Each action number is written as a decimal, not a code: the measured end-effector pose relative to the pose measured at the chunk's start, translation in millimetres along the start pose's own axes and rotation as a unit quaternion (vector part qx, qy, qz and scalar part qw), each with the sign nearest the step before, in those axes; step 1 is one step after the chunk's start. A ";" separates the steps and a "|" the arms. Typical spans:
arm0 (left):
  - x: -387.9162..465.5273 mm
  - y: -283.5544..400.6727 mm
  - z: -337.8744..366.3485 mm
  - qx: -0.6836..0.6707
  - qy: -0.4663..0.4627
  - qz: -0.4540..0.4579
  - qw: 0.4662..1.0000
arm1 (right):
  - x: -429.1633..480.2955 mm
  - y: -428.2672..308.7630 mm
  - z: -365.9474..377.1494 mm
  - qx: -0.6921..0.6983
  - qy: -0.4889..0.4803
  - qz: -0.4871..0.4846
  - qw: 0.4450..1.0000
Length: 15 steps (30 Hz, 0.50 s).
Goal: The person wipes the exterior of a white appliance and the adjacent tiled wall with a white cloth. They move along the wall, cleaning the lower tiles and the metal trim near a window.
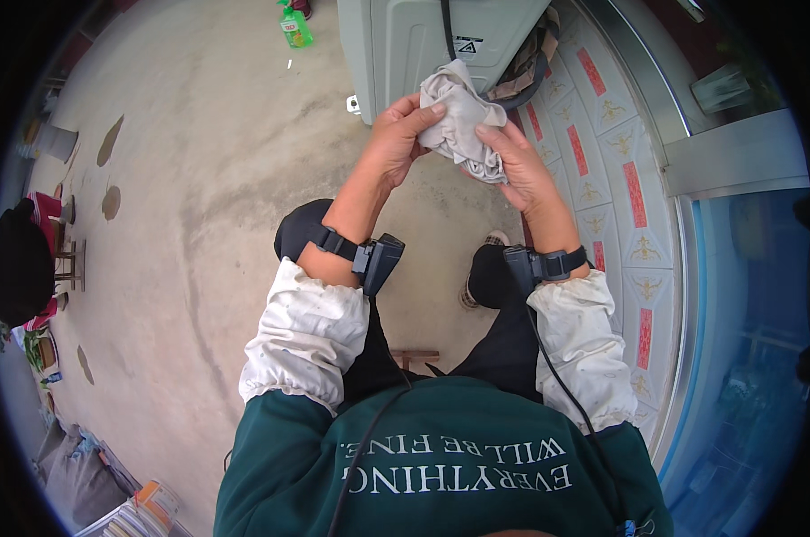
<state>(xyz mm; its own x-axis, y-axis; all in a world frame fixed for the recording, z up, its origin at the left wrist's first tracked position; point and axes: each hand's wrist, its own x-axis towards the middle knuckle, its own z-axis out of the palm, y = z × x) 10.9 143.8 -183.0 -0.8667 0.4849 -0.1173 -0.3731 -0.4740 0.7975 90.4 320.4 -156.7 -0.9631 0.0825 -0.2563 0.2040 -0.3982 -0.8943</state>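
A bunched, light grey cloth [460, 119] is held up between my two hands, in front of a pale appliance cabinet [411, 54]. My left hand [399, 137] grips its left side, the thumb lying on top and the fingers underneath. On the right side, my right hand [520, 161] pinches the cloth with its thumb over the front; most of its fingers are hidden behind the fabric. The cloth is folded and crumpled on itself, with its lower edge gathered in wrinkles.
A green pump bottle [295, 27] stands on the concrete floor [203, 134] beside the cabinet. A dark hose [529, 87] curls at the cabinet's right, by the patterned tile wall [620, 188]. Farther right is a blue glass door [747, 282]. Another person [22, 262] is at far left.
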 end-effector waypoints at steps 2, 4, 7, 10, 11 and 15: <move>0.1 1.8 -0.1 -0.042 -0.004 -0.008 0.999 | 0.5 0.8 -2.7 0.010 -0.002 0.018 1.000; 0.0 5.3 -1.6 -0.068 -0.043 -0.035 0.996 | 0.5 -0.3 -5.4 0.008 0.005 0.026 1.000; -0.8 5.3 -3.6 -0.039 -0.074 -0.079 0.993 | -0.6 1.5 -8.9 0.012 0.024 -0.003 1.000; -1.7 1.5 -4.7 0.035 -0.088 -0.125 0.988 | -2.1 2.4 -12.6 0.002 0.076 -0.029 0.997; -0.8 0.0 -5.3 0.061 -0.092 -0.141 0.984 | -2.0 1.9 -14.3 -0.003 0.098 -0.036 0.995; 2.4 -2.8 -7.0 0.099 -0.038 -0.087 0.991 | -1.1 -3.2 -17.9 0.011 0.094 -0.061 0.994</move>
<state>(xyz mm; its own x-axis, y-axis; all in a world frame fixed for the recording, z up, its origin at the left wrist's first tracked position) 7.6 141.1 -189.6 -0.7650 0.6037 -0.2243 -0.4358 -0.2287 0.8705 93.9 337.9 -160.1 -0.9301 0.3002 -0.2117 0.0809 -0.3947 -0.9152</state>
